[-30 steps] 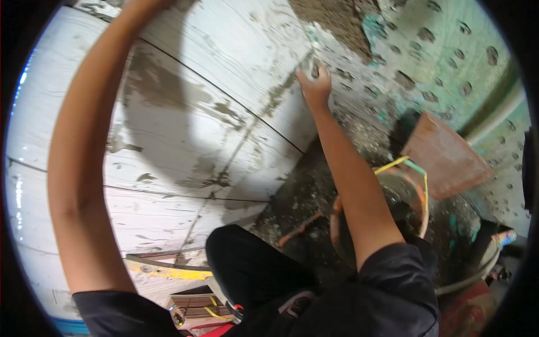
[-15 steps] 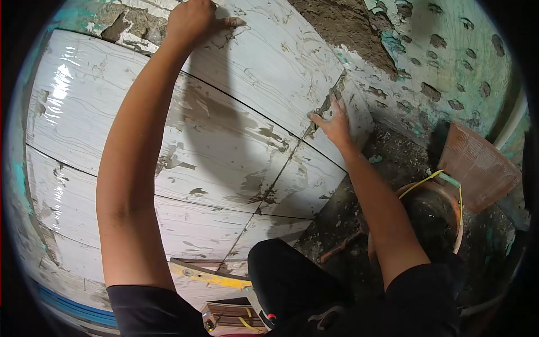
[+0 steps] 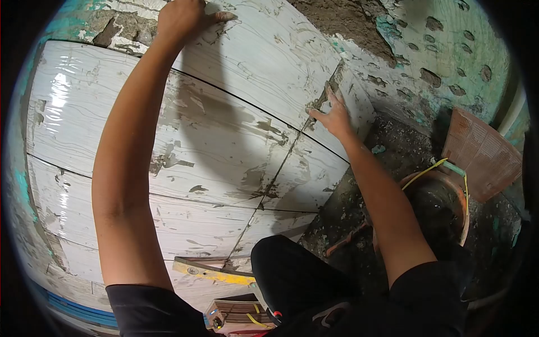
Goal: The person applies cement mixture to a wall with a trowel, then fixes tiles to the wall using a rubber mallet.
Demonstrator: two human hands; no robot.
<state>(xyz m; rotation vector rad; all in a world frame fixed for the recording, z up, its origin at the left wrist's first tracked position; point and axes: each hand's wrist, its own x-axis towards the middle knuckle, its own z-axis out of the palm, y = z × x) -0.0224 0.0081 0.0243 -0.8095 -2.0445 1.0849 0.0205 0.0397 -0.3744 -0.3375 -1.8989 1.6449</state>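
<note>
One left hand [image 3: 182,18] lies at the large white tile's [image 3: 264,62] upper-left part, thumb extended across its face; hidden fingers leave any grip unclear. The tile's long axis slopes down rightward to the right hand [image 3: 338,119], nearer the smeared seam [image 3: 320,101], fingers spread, clutching nothing visible.

A room under renovation: grey-smeared white tiles [image 3: 224,146] cover the left, a pitted green wall [image 3: 449,62] stands far right, a bucket [image 3: 458,194] sits right, and a yellow level [image 3: 219,274] lies near.
</note>
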